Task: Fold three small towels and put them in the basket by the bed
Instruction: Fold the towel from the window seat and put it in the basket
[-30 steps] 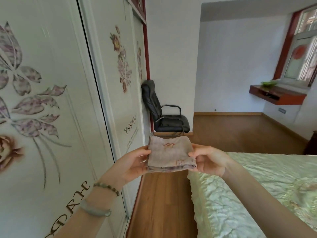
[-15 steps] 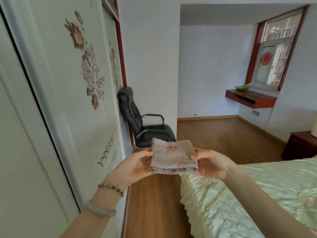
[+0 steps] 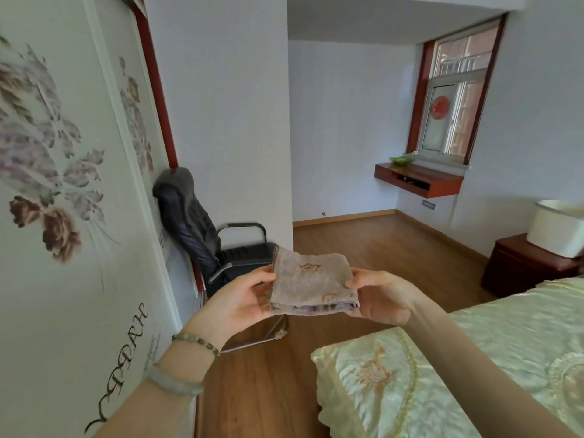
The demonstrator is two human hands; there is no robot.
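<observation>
L hand (image 3: 240,303) + R hand (image 3: 384,298) fingers pinched folded towel (image 3: 313,284) edges, mid-air | risk: fold slipping open en route to basket (image 3: 557,227) | cause: loose side grip only

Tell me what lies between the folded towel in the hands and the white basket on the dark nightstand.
In the head view, only bare wooden floor lies between the folded beige towel and the white basket.
</observation>
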